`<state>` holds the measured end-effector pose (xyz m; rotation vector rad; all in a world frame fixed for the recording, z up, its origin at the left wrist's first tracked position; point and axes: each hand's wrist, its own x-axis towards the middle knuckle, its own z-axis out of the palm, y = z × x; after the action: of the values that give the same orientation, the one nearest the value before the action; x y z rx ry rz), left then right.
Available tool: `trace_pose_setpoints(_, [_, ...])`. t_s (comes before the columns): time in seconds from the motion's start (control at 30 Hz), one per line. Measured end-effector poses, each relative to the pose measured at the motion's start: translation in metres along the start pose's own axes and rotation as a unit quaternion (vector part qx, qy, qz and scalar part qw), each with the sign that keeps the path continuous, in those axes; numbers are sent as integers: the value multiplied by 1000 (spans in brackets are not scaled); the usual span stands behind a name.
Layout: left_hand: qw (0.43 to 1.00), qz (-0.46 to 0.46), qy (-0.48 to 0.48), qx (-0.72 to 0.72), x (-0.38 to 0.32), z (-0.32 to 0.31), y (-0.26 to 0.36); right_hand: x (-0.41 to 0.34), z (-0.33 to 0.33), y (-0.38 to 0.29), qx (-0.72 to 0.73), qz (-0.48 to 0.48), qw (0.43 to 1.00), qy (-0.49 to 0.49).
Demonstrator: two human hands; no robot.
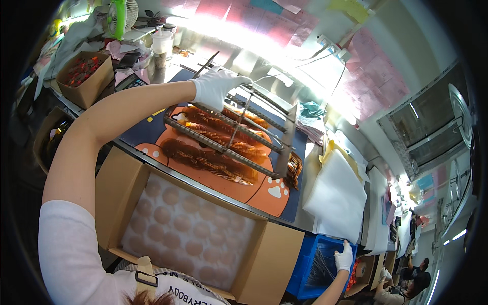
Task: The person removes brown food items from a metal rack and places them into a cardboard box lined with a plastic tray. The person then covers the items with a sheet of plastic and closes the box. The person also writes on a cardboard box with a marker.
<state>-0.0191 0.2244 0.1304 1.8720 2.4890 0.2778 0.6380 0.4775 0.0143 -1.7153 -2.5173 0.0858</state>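
Observation:
My left hand (221, 87), in a white glove, grips the upper side of a metal wire rack (230, 129). The rack is tilted over a printed mat (251, 196). Beneath and behind its bars lie several rows of glossy amber-brown, translucent pieces (209, 162); another small bunch (294, 169) lies by the rack's right end. My right hand (344, 257), also gloved, is at the right rim of a blue plastic crate (301, 280) that holds thin dark strands. Its fingers touch or nearly touch the white foam sheets (337, 190) above; whether it holds anything cannot be told.
An open cardboard box (272, 255) with a translucent dimpled liner stands before me. At the left are a small carton (85, 84) of red pieces, a calculator (130, 82), a lidded cup (162, 45) and a green fan (119, 19). Other people (408, 284) work far right.

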Motion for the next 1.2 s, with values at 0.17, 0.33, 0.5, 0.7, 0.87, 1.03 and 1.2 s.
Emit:
trace_pose_setpoints(0.17, [982,92,134,-100,-30,-11,27,-20,-72,-113,267,-130,954,44])
trace_pose_setpoints(0.33, [917,209,68,-333,-81,13,59,-34,-106,-261,255,-386,878,118])
trace_pose_setpoints(0.5, [806,190,-138,-543,-147,55,33,-30,-127,-353,323,-556,764,59])
trace_pose_setpoints(0.7, [887,226,2,-403,-146,14,-20,-80,-242,-430,185,-579,790,88])
trace_pose_setpoints(0.87, [757,161,433,-462,-197,-73,-101,-70,-332,-431,230,-396,838,295])
trace_pose_setpoints(1.03, [823,63,432,-364,-245,-36,-107,-33,-411,-446,163,-274,801,506])
trace_pose_setpoints(1.2, [829,-38,432,-354,-271,-3,-123,14,-428,-459,46,-292,709,640])
